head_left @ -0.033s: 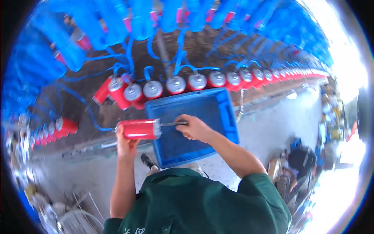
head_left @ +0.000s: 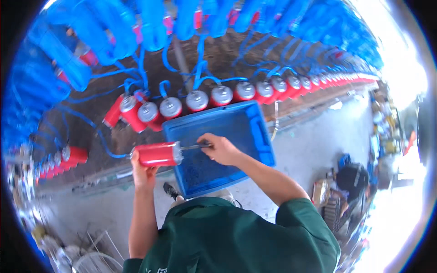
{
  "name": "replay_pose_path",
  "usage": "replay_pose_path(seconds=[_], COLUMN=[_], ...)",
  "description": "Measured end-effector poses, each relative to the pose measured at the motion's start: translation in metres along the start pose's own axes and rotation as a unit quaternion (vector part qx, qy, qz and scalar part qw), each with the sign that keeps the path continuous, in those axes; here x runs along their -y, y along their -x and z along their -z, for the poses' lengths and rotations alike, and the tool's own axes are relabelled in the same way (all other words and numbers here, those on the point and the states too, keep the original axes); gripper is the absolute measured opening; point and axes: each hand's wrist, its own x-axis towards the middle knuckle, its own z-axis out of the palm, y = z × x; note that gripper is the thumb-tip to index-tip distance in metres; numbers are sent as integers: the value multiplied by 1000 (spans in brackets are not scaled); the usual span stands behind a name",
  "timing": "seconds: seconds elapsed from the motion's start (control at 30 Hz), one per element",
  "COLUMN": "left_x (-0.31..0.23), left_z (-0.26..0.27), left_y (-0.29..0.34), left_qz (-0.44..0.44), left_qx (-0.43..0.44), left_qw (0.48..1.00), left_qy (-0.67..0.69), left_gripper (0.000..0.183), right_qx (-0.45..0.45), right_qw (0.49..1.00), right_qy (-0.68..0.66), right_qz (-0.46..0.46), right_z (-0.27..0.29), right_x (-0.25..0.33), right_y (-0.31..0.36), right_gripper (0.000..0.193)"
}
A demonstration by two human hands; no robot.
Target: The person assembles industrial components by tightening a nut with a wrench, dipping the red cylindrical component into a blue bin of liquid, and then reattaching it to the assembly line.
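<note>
Cylinder (head_left: 157, 154) leftward in view, left end seemingly in left grip (head_left: 142, 173)

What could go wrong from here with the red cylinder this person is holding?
The cylinder might drop: only the left grip seems to support it, and most of it lies left of the bin in view.

The tool in the right grip could slip, since it appears to meet the cylinder's end.

The hose seems to run to the other end, so a tug might twist the cylinder.
</note>
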Motion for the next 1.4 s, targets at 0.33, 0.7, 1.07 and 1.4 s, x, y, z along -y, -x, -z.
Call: replay_pose_path(seconds=[0.33,0.7,1.07,1.4], left_x=[3,-3,8,2], left_z=[-1,-2,-22,-26], left_y=[-9,-2,0,8], left_qz=[0,-28,4,-17], left_qx=[-16,55,-63,-47], left_qw=[1000,998,998,998], left_qy=[-7,-7,-11,-50], left_gripper=[67,39,82,90], right_qx=[96,145,22,242], right_qw=[993,927,847,951], right_qy=[-60,-319,501,42], right_qz=[-42,-131,178,-190], right_z=[22,23,4,31], right_x=[14,17,-3,3], right_y=[22,11,5,-37], right_gripper=[43,73,24,26])
